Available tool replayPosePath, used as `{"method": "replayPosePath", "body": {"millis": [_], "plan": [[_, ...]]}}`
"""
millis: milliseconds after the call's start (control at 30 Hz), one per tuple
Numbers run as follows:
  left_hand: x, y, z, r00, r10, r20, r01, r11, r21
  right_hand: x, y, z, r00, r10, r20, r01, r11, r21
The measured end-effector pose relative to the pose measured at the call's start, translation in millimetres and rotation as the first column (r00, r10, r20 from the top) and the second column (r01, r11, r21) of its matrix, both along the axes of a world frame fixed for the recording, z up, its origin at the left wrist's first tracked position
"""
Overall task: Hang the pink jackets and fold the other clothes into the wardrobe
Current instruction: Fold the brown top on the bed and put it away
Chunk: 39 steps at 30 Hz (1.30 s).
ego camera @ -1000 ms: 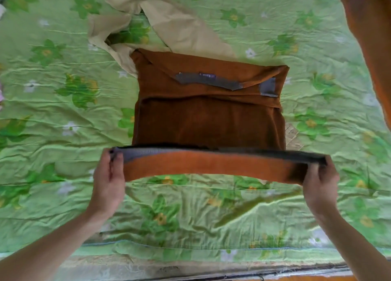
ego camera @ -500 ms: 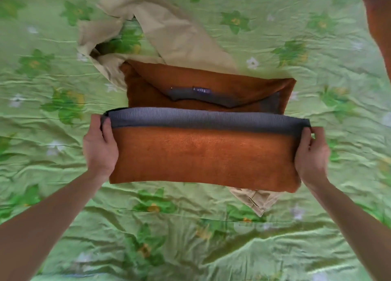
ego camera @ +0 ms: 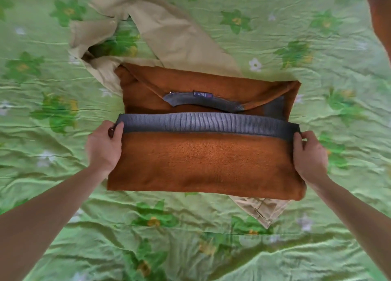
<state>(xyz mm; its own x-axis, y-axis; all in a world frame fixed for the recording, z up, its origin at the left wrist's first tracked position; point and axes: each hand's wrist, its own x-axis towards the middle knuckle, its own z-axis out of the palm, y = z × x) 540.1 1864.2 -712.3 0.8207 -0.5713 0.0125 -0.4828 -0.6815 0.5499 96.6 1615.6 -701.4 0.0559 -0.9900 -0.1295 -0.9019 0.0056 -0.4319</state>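
Green floral bedsheet, both hands pinching folded brown sweater, beige trousers partly hidden beneath

Green bedsheet, wrinkled, printed with darker green flowers with yellow centres and small white blossoms; covers nearly the whole view. Rust-orange surface at the top right corner, cut off by the frame edge; cannot tell what it is.

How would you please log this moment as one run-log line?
step: folding | left hand: pinches hem end | right hand: pinches hem end | brown sweater: hem folded over body | under it: beige trousers
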Motion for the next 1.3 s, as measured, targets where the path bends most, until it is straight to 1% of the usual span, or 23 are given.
{"method": "replayPosePath", "body": {"millis": [33,67,100,133,167,200,233,300,333,367,400,433,500,633,767,833,867,933,967,1033,1100,1167,1300], "plan": [[-6.3,-1.9,2.2,0.999,0.04,-0.004,-0.04,0.999,-0.014,1.2,2.7,2.9,1.0,0.002,-0.014,-0.002,1.0,-0.011],[-14.2,-2.0,4.4,0.998,0.054,0.032,-0.054,0.998,-0.015,0.9,6.9,6.3,1.0,0.015,-0.027,-0.017,0.999,-0.049],[-23.4,-0.6,6.8,0.994,0.023,0.105,-0.023,1.0,-0.003,-1.2,12.0,9.1,0.997,0.059,-0.042,-0.064,0.991,-0.118],[-31.8,1.9,9.9,0.977,-0.065,0.204,0.063,0.998,0.013,-3.5,17.9,11.5,0.989,0.133,-0.058,-0.142,0.969,-0.2],[-40.2,7.2,11.3,0.934,-0.198,0.297,0.194,0.98,0.042,-5.7,25.9,12.7,0.969,0.233,-0.077,-0.245,0.931,-0.271],[-47.3,12.9,10.8,0.869,-0.348,0.353,0.343,0.936,0.079,-8.1,33.6,12.4,0.934,0.344,-0.096,-0.357,0.883,-0.305],[-53.7,18.7,8.9,0.791,-0.49,0.367,0.482,0.868,0.121,-9.6,40.8,11.2,0.883,0.457,-0.111,-0.468,0.832,-0.297],[-62.7,32.0,0.1,0.629,-0.709,0.319,0.671,0.702,0.24,-14.4,57.3,3.8,0.748,0.646,-0.155,-0.664,0.719,-0.205],[-64.2,39.5,-5.3,0.558,-0.782,0.28,0.719,0.623,0.308,-19.1,66.2,-2.0,0.684,0.708,-0.177,-0.73,0.668,-0.145],[-62.2,46.7,-9.8,0.503,-0.83,0.24,0.744,0.558,0.369,-25.1,73.6,-7.8,0.639,0.743,-0.198,-0.767,0.636,-0.091],[-56.5,53.7,-13.4,0.469,-0.859,0.203,0.755,0.51,0.412,-31.6,79.0,-13.1,0.618,0.755,-0.221,-0.78,0.625,-0.046],[-47.4,60.1,-16.5,0.455,-0.874,0.17,0.758,0.48,0.442,-37.9,81.9,-17.2,0.609,0.754,-0.246,-0.78,0.626,-0.012],[-26.2,72.1,-19.3,0.452,-0.885,0.115,0.748,0.446,0.491,-48.0,83.0,-22.6,0.587,0.757,-0.288,-0.784,0.62,0.034],[-11.1,77.5,-12.7,0.416,-0.908,0.048,0.734,0.366,0.572,-56.1,77.9,-20.7,0.507,0.788,-0.349,-0.83,0.556,0.052],[-27.5,74.2,-0.2,0.393,-0.918,0.047,0.732,0.344,0.589,-57.2,82.0,-11.4,0.457,0.796,-0.397,-0.871,0.49,-0.021],[-39.0,71.7,3.4,0.435,-0.9,0.009,0.718,0.353,0.599,-52.1,88.6,-9.4,0.442,0.787,-0.43,-0.885,0.459,-0.07],[-44.4,69.6,5.8,0.467,-0.884,-0.02,0.708,0.361,0.607,-48.9,91.8,-8.6,0.455,0.782,-0.426,-0.882,0.461,-0.095],[-52.4,65.2,11.4,0.503,-0.863,-0.049,0.687,0.365,0.628,-42.5,96.2,-4.0,0.513,0.76,-0.398,-0.849,0.518,-0.106],[-54.4,64.1,13.6,0.503,-0.864,-0.034,0.681,0.371,0.632,-40.8,97.6,-0.7,0.538,0.751,-0.382,-0.831,0.549,-0.091],[-55.3,63.6,16.8,0.489,-0.872,0.007,0.67,0.38,0.638,-41.6,101.6,5.4,0.561,0.749,-0.352,-0.814,0.577,-0.071],[-53.1,64.3,20.6,0.483,-0.876,0.007,0.661,0.37,0.653,-44.8,106.7,11.5,0.569,0.753,-0.332,-0.812,0.579,-0.08],[-48.9,66.5,25.1,0.488,-0.873,-0.026,0.666,0.352,0.658,-49.1,111.2,19.7,0.572,0.752,-0.327,-0.811,0.578,-0.089],[-39.4,72.6,34.4,0.492,-0.87,-0.038,0.688,0.362,0.629,-59.1,121.2,35.8,0.547,0.768,-0.333,-0.831,0.545,-0.109]]}}
